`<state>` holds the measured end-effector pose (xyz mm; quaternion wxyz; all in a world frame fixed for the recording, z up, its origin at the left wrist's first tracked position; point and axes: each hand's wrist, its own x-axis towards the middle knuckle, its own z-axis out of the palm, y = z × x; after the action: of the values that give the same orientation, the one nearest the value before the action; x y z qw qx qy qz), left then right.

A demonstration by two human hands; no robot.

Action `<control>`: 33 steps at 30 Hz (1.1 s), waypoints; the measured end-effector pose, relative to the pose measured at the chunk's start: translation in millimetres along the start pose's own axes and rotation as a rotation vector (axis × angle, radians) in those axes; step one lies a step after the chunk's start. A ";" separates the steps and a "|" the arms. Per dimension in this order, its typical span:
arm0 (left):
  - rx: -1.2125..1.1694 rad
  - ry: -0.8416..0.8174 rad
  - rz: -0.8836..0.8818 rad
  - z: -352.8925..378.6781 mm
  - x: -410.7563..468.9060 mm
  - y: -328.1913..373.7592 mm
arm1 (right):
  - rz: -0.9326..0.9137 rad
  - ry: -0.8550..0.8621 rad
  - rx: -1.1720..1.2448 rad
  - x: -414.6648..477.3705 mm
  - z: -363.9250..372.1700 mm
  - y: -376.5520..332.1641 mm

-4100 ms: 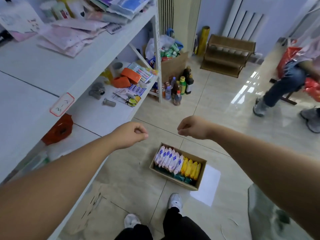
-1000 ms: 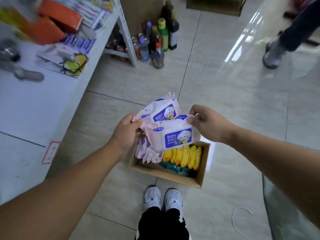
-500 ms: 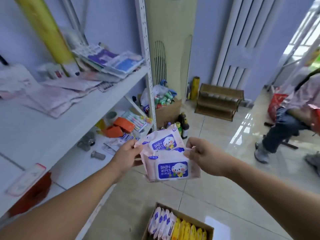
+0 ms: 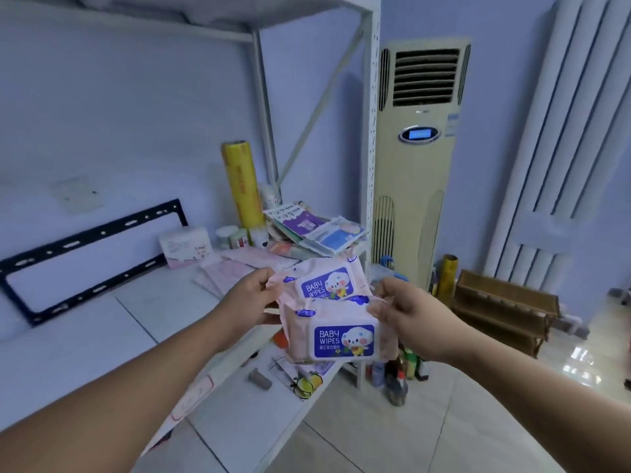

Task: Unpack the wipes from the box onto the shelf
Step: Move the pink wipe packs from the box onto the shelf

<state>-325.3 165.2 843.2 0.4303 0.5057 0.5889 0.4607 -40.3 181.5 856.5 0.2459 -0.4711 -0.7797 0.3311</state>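
The left hand (image 4: 246, 298) pinches the left edge of one pink wipes pack (image 4: 326, 285). The right hand (image 4: 406, 312) pinches the top corner of a second pack (image 4: 341, 339), which hides the bottom of the first. Both packs hang between the hands, by the front edge of the shelf (image 4: 102, 336). I cannot see how the hands curl behind the packs. Things beyond the left hand look blurry.

left grip (image 4: 247, 302) pinching upper wipes pack (image 4: 324, 281), right grip (image 4: 406, 312) pinching lower wipes pack (image 4: 341, 339) (packs overlapping), white shelf (image 4: 85, 336) just left
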 end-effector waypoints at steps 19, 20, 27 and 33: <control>0.020 0.538 -0.068 -278.3 -266.5 -49.8 | -0.409 -0.487 0.095 25.7 245.4 -223.6; 0.023 0.554 -0.074 -291.8 -280.1 -54.6 | -0.418 -0.506 0.091 24.5 260.6 -235.2; -0.005 0.666 -0.104 -389.0 -358.9 -90.6 | -0.464 -0.592 0.079 7.9 364.5 -317.4; -0.006 0.686 -0.145 -457.5 -395.0 -137.0 | -0.479 -0.638 0.068 2.6 444.3 -358.9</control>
<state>-750.9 -284.6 819.2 0.2406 0.2771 0.7321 0.5739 -555.6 -63.5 832.0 0.0771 -0.1412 -0.8933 0.4197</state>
